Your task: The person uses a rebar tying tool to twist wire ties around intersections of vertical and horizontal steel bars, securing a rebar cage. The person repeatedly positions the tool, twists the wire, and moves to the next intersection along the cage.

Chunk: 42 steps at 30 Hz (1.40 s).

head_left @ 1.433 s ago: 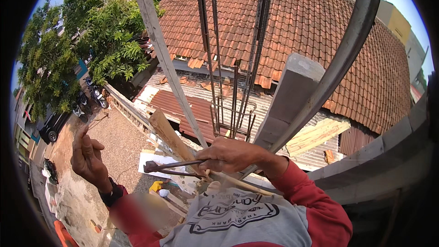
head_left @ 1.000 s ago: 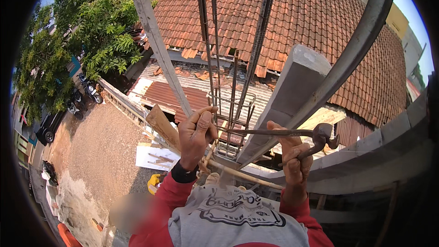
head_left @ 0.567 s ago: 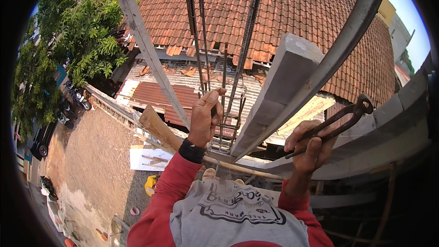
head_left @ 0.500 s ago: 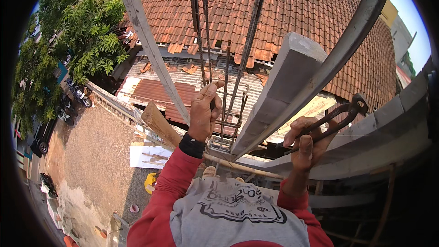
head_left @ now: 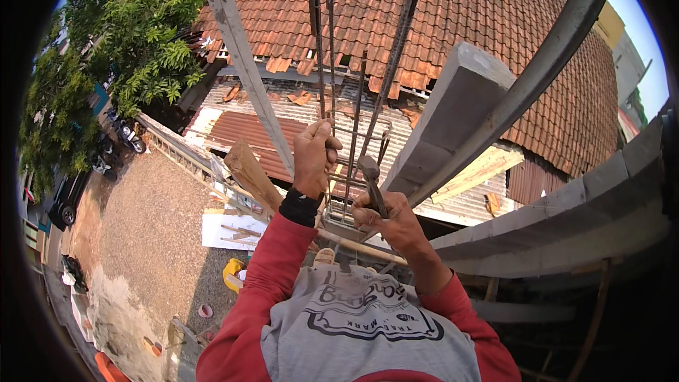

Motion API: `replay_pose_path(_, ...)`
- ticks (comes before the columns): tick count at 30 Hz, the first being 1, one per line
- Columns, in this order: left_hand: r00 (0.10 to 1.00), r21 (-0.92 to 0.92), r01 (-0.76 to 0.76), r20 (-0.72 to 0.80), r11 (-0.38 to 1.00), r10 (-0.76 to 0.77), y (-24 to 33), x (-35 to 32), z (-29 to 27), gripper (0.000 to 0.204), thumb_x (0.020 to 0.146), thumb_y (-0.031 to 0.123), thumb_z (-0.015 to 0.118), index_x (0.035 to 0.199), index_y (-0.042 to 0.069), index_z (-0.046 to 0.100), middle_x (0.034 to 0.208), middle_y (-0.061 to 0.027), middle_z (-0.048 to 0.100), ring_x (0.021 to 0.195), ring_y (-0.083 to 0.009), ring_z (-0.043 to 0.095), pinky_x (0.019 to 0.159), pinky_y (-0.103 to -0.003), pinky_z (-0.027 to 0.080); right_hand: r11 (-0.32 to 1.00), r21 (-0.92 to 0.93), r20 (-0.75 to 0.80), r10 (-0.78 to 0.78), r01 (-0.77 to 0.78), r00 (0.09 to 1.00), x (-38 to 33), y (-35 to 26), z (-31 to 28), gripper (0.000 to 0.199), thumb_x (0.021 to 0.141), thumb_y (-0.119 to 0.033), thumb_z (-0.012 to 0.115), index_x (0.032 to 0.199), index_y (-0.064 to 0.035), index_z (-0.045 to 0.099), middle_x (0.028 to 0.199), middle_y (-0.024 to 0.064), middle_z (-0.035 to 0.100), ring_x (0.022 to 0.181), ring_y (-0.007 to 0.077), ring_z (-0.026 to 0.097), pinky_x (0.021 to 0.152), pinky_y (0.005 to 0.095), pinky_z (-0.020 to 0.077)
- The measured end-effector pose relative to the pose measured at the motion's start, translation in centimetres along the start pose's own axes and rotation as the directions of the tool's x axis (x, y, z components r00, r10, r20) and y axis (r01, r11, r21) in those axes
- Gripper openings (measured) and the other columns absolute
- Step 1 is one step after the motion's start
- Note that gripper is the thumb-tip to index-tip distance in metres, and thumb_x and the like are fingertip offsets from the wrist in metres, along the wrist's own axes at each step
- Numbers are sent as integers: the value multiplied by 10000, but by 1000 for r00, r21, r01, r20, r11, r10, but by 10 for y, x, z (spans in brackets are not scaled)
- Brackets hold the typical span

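Note:
My left hand [head_left: 312,159] is raised at the thin vertical rebars [head_left: 319,64], its fingers pinched together beside them. What sits between those fingers is too small to make out. My right hand [head_left: 397,221] is closed around the handles of dark metal pincers [head_left: 370,173], whose head points up and away, close to the rebar cage. Square rebar stirrups [head_left: 382,127] ring the upright bars just beyond both hands. Another thicker upright rebar [head_left: 397,35] leans in the picture between my hands and the roof.
A grey block column [head_left: 453,113] and a curved metal bar [head_left: 544,64] rise at right, with a block wall [head_left: 544,219] beyond. At left stand a pale post [head_left: 244,64] and a wooden beam [head_left: 251,177]. Far below lies a gravel yard [head_left: 155,205]; tiled roof [head_left: 488,14] ahead.
My right hand has swung left with the pincers, from beside the block wall to the rebar cage, and the pincers' head has turned. My left hand stays at the rebars, fingers pinched.

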<state>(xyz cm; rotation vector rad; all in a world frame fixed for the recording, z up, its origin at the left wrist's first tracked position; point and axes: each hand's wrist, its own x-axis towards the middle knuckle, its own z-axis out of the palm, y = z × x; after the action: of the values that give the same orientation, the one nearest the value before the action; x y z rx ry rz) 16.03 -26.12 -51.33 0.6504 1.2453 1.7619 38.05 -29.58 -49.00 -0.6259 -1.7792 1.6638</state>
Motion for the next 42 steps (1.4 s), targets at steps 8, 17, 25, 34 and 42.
replay_pose_path(8,807,859,-428,224,281,546,-8,-39,-20,283,1041,283,668,1198,67,763,1019,-148,747,952,-357,687,828,-480,525,863,448,-41,278,-231,960,12,-1,-51,196,962,-197,787,950,-33,680,726,-25,553,585,45,490,471,209,348)
replay_pose_path(17,604,443,-788,692,427,396,1,-47,-3,318,950,116,753,1268,100,753,925,-107,718,812,-248,668,737,-384,527,792,511,82,340,-333,937,11,21,-48,204,958,-205,791,945,-30,687,716,-33,541,555,40,496,451,205,340)
replay_pose_path(25,740,489,-584,649,648,177,-20,-49,-19,102,937,67,740,1036,43,745,880,-92,703,749,-287,665,689,-404,523,895,193,145,380,-403,913,-1,9,-65,270,955,-220,785,1025,30,714,675,-35,531,540,29,481,451,207,326)
replay_pose_path(34,424,364,-854,901,373,92,-16,-91,-32,277,984,176,716,1257,152,750,908,-96,738,698,-274,692,613,-378,537,897,113,305,378,-428,874,-24,-35,-97,256,971,-207,741,1023,44,746,672,-18,553,516,41,436,459,211,298)
replay_pose_path(42,815,208,-353,548,912,190,-28,-91,-8,243,1101,171,601,1153,-26,732,691,3,601,608,-58,536,566,-244,438,914,400,-114,-22,66,993,-4,-39,-79,500,1074,-381,627,1376,17,645,1076,96,689,649,69,552,553,196,433)
